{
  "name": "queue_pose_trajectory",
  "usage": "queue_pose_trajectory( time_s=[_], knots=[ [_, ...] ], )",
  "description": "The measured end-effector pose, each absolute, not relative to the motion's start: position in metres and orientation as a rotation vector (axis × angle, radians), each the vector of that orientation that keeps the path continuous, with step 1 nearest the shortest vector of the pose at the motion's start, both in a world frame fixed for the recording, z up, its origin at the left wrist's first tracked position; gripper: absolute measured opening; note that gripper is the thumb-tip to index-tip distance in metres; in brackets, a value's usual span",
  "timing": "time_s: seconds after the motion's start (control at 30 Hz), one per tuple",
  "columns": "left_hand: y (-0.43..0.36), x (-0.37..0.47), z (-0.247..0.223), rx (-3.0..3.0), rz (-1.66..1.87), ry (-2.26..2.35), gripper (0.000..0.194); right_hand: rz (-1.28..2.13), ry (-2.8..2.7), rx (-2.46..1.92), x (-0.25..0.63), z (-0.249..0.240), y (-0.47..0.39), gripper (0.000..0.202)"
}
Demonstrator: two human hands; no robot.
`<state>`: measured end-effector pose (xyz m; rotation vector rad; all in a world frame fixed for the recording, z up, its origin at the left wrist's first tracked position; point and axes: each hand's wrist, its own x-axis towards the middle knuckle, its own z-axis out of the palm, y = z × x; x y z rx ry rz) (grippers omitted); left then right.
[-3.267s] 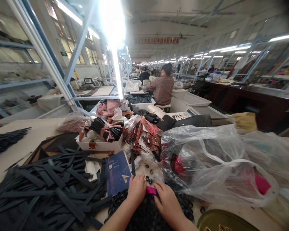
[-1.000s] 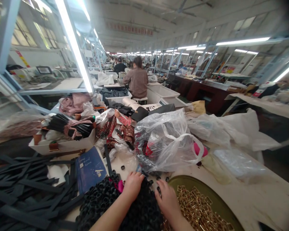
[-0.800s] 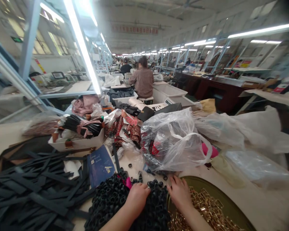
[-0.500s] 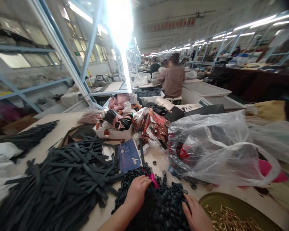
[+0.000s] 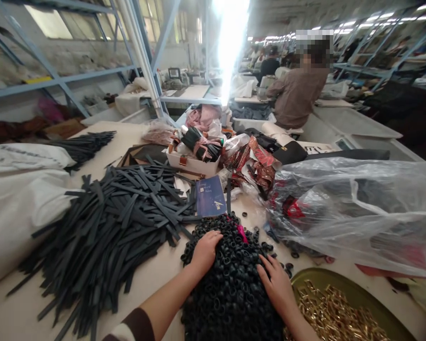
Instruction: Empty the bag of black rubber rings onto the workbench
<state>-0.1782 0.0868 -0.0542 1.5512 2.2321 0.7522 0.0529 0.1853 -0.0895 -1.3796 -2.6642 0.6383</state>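
A big heap of small black rings (image 5: 230, 284) lies on the pale table (image 5: 156, 279) right in front of me. My left hand (image 5: 206, 250) rests on the heap's upper left side, fingers curled over the rings. My right hand (image 5: 277, 284) lies flat on the heap's right side, fingers spread. A pink tag (image 5: 241, 233) sticks out near the top of the heap. Whether either hand pinches a ring, I cannot tell.
A pile of black strips (image 5: 117, 222) lies left of the heap, beside white sacks (image 5: 17, 199). A blue notebook (image 5: 210, 196), a white box (image 5: 193, 163) and clear plastic bags (image 5: 358, 213) sit behind. A round tray of gold buckles (image 5: 341, 312) is at bottom right. A seated person (image 5: 298, 92) works further back.
The camera has swung left and down, bringing the strip pile and white sacks into view. Both hands stay on the ring heap; the right hand has shifted from the tray's edge onto the heap.
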Motion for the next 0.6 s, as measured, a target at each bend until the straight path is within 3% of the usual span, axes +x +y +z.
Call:
queue_pose_trajectory(
  time_s=[0.2, 0.33, 0.5, 0.6],
  knots=[
    [0.049, -0.164, -0.051, 1.624, 0.774, 2.207, 0.043, 0.71, -2.686, -1.288, 0.062, -0.089, 0.16, 0.049],
    [0.025, -0.18, -0.047, 1.684, 0.803, 2.273, 0.05, 0.575, -2.645, -1.297, 0.052, -0.069, 0.166, 0.046],
    [0.018, -0.228, -0.066, 1.683, 0.917, 2.467, 0.05, 0.612, -2.64, -1.101, -0.023, -0.032, 0.201, 0.049],
    [0.03, -0.242, -0.095, 1.74, 0.9, 2.557, 0.048, 0.618, -2.606, -1.08, -0.073, -0.034, 0.221, 0.051]
  ],
)
